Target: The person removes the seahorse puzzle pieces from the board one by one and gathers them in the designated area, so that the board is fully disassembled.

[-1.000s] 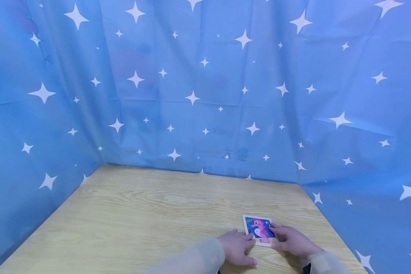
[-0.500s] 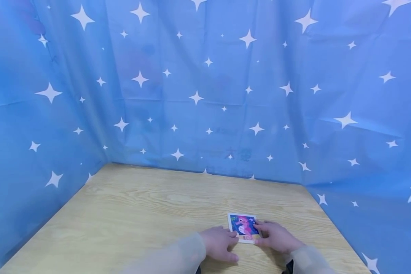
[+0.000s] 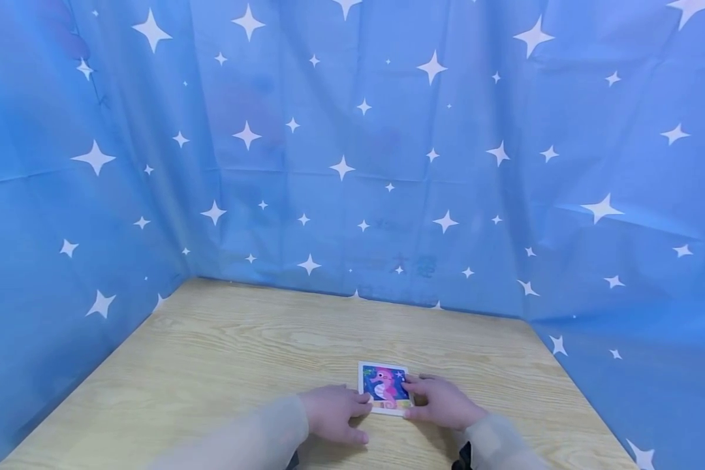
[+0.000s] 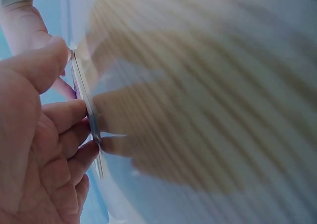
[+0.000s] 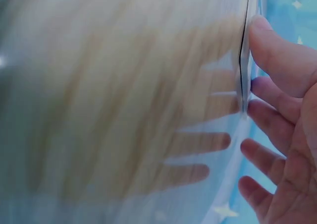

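A square picture card with a white border and a pink seahorse on dark blue lies flat on the wooden table. Its thin edge shows side-on in the left wrist view. My left hand touches the card's left side with its fingertips, the thumb spread away toward me in the head view. At the right side, the thumb and fingers of my right hand rest on the card. Two of its lower fingers extend past the card in the right wrist view. What lies beneath the card is hidden.
The pale wood-grain table spreads out around the hands. A blue curtain with white stars stands along its back, left and right edges. Glossy reflections of the hands show on the tabletop in the wrist views.
Both hands and the card have slid left together across the table, staying in contact. The head view has shifted slightly.
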`<state>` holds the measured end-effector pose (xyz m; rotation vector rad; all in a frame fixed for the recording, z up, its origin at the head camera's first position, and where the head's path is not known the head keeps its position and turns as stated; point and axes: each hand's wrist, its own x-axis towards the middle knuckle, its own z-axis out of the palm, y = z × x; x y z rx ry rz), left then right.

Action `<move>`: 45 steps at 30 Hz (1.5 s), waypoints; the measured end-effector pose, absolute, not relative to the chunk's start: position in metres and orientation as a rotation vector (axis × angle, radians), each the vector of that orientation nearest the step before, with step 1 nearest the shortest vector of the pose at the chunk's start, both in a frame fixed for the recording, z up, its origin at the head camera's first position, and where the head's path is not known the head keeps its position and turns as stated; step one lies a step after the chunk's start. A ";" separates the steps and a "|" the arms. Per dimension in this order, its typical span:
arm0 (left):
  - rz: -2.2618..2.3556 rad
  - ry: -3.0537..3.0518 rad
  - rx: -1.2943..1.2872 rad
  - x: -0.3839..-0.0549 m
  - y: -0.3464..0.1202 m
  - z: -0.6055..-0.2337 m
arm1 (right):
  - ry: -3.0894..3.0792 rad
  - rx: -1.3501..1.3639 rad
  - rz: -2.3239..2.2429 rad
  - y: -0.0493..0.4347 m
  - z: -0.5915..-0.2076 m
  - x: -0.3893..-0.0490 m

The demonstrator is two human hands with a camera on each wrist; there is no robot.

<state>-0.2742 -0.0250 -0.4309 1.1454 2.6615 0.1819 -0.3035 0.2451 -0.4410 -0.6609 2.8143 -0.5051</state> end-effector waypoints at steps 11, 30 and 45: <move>0.247 2.669 1.127 -0.267 -0.065 -0.433 | 2.761 -0.755 -0.472 0.213 -0.438 -0.302; 0.298 2.656 1.101 -0.260 -0.096 -0.431 | 2.784 -0.860 -0.350 0.187 -0.431 -0.291; 0.272 2.640 1.242 -0.263 -0.072 -0.439 | 2.797 -0.842 -0.304 0.184 -0.435 -0.289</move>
